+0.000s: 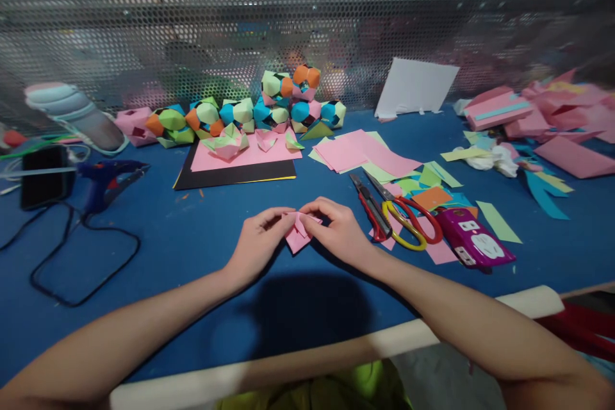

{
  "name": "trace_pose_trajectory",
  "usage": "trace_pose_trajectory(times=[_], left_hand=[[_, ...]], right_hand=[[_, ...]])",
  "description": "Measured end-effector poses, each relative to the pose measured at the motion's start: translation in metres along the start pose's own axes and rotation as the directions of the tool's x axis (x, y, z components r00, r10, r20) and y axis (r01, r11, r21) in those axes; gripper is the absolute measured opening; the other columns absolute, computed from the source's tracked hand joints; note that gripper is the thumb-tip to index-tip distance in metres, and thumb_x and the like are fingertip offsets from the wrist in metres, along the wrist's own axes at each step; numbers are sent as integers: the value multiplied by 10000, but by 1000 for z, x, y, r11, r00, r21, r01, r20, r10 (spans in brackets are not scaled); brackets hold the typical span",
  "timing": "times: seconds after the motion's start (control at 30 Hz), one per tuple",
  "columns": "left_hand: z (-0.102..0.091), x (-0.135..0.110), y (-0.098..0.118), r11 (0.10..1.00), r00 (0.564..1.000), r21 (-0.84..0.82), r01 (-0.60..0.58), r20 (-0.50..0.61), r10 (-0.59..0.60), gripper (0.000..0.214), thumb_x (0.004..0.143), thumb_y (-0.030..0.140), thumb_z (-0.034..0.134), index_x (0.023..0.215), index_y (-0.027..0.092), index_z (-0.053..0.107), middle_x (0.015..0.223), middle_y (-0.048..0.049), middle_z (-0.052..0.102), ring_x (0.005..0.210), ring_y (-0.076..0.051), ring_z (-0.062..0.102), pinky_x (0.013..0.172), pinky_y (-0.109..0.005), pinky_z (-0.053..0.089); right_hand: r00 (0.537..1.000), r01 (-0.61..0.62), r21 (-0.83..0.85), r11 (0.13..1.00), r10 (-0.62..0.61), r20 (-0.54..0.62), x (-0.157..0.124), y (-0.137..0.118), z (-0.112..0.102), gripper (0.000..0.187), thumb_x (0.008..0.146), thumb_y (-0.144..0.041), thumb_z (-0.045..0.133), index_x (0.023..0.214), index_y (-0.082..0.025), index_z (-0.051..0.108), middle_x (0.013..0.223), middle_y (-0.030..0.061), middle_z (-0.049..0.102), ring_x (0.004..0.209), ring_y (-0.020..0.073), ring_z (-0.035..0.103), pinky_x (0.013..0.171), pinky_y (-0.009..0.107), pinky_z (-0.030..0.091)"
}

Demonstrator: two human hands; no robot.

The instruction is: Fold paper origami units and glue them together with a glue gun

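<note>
A small folded piece of pink paper [298,242] is pinched between both hands, just above the blue table. My left hand [259,237] grips its left upper edge with thumb and fingers. On the opposite edge, the thumb and fingers of my right hand [339,230] close on the same paper. Part of the paper is hidden behind the fingertips. To the right of my right hand lie a red utility knife [375,211] and scissors [408,221] with red and yellow handles.
Folded paper balls [206,118] line the back by the perforated metal screen [192,25]. Pink sheets [365,152], paper scraps [432,198] and a purple packet [473,240] lie right. On the left are a blue glue gun [108,182], a phone [45,176] and a bottle [77,115].
</note>
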State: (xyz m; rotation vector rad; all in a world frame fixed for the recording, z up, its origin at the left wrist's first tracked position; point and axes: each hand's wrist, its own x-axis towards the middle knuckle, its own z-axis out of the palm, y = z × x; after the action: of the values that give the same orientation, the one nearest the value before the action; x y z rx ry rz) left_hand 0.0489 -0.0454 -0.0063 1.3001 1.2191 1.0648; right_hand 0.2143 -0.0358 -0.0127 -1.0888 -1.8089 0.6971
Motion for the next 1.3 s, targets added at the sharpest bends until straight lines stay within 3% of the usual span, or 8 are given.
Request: trace_pose_trajectory(times=[0.23, 0.9, 1.13, 1.3], left_hand=[[0, 2, -1, 997, 994, 60, -51, -95, 57, 234, 785, 361, 629, 877, 186, 753, 911, -43, 743, 878, -206, 643, 813, -288, 472], [-1, 1, -3, 996, 994, 71, -56, -95, 63, 295, 815, 389, 609, 994, 186, 726, 1054, -57, 718, 1005, -208, 616, 928, -314, 431], [-2, 4, -2, 997, 999, 66, -30, -15, 31, 364, 787, 423, 632, 1032, 169, 717, 1013, -75, 727, 939, -224, 640, 868, -339, 475], [-2, 5, -2, 992, 997, 111, -66, 40, 62, 310, 817, 394, 597, 998, 185, 736, 1002, -58, 738, 971, -223, 648, 904, -333, 469]], right_hand=[[999, -20, 5, 1000, 20, 40, 0, -1, -1, 92, 820, -250, 599, 816, -175, 651, 738, 11, 619, 679, 128, 563, 645, 260, 433], [1000, -4, -9, 1000, 4, -9, -1, 6, -1, 238, 900, -244, 504, 749, -163, 669, 680, 6, 626, 631, 111, 554, 621, 239, 409], [996, 87, -42, 995, -87, -3, -2, 5, -1, 247, 907, -233, 491, 738, -161, 656, 664, 12, 601, 624, 113, 543, 622, 238, 404], [999, -45, 20, 999, 45, -5, 0, 6, -2, 328, 912, -284, 478, 635, -164, 606, 603, -11, 536, 579, 104, 491, 586, 238, 379]])
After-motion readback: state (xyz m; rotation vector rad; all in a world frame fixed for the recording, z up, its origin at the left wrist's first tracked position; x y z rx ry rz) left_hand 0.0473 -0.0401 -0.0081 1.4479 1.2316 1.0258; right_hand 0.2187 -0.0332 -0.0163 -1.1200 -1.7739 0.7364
